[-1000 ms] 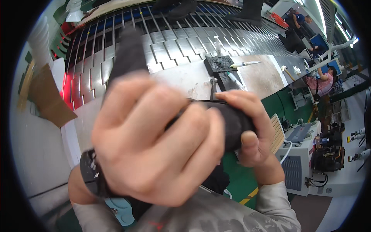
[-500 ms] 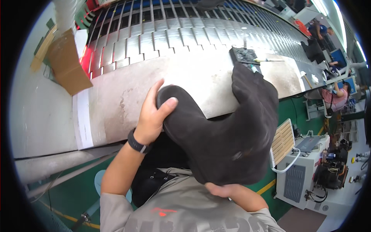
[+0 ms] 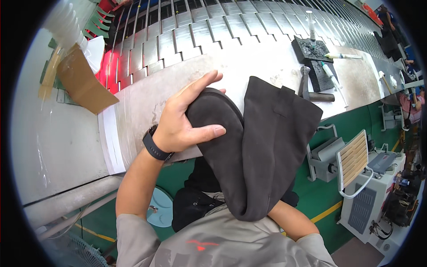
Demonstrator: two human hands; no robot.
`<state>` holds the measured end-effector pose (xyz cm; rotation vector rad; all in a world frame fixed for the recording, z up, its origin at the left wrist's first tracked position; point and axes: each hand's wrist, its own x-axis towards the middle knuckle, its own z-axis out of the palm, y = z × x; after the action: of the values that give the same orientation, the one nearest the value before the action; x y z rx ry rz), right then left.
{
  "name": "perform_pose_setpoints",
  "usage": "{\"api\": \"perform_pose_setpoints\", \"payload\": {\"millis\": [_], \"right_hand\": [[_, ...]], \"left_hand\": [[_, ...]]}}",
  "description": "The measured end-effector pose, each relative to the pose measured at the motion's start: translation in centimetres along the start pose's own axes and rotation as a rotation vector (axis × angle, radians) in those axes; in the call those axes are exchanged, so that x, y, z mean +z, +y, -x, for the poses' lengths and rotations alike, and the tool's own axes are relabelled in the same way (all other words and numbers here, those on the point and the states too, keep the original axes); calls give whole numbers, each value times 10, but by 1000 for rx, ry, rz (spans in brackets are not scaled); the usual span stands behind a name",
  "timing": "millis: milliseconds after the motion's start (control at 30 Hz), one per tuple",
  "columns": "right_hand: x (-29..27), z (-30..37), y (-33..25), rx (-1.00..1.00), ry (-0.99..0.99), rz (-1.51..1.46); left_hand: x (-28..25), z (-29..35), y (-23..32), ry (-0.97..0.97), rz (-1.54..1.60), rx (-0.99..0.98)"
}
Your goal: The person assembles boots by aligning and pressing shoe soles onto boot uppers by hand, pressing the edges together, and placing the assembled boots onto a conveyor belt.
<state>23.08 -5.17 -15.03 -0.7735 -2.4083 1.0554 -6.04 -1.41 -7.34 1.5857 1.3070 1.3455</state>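
In front of me is a tall dark grey boot [image 3: 267, 147], bent so that its foot and its shaft lie side by side. The shaft's open end points away from me. My left hand [image 3: 189, 118], with a black watch at the wrist, wraps round the toe. Its thumb lies across the sole and its fingers go round the far side. From the lower right my right forearm [image 3: 293, 221] reaches behind the heel end; the boot hides that hand and its fingers. Beyond the shaft lies a hammer [image 3: 304, 86] on the white bench top.
Dark blocks [image 3: 311, 51] hold an upright syringe [image 3: 310, 26]. Other syringes [image 3: 332, 76] lie beside them. A slatted metal conveyor [image 3: 213, 26] runs along the back. At left stands a cardboard piece [image 3: 84, 82]. A wooden-slat seat back [image 3: 352, 158] and a machine [image 3: 369, 204] are at right.
The boot has turned and folded, bringing its shaft closer to the toe. My right thumb, visible before at its lower edge, is now hidden behind it. My view has shifted, uncovering the hammer.
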Motion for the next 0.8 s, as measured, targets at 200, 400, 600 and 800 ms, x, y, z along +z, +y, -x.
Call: {"api": "perform_pose_setpoints", "payload": {"millis": [200,400,600,800], "right_hand": [[0,-7,-1,12,-23,-45],[-2,-14,-1,17,-36,-81],[0,-16,3,13,-39,-108],[-3,-20,6,21,-34,-138]], "left_hand": [[-3,-9,2,5,-163,198],[-12,-12,5,-98,-317,199],[-15,-38,48,-275,-714,256],[-13,-51,43,-420,-745,326]]}}
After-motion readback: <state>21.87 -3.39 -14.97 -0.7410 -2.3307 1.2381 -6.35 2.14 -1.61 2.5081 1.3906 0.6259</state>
